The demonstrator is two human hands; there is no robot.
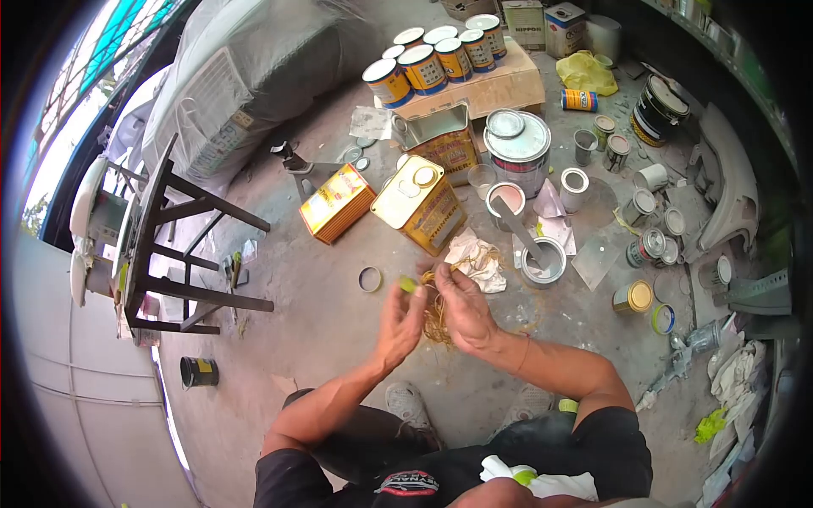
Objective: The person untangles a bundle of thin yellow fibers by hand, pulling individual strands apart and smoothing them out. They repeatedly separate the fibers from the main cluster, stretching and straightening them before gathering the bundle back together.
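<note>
Low in front of my body, my left hand (400,320) has its fingers closed on a small yellow-green piece (408,284). Close beside it on the right, my right hand (467,311) pinches a tangle of brown string (435,322), which hangs down between the two hands. Just beyond the hands stands a yellow thinner can (422,206), with a crumpled white cloth (477,261) to its right. An open tin (543,261) with grey contents sits right of the cloth, a flat grey stick (518,230) resting in it.
At the left stands a dark wooden frame (174,292). Several paint cans stand on a cardboard box (474,89) at the back. Small tins and a large white-lidded can (517,140) are on the right. A black can (199,372) lies at the left, and a ring lid (369,279) is near my left hand.
</note>
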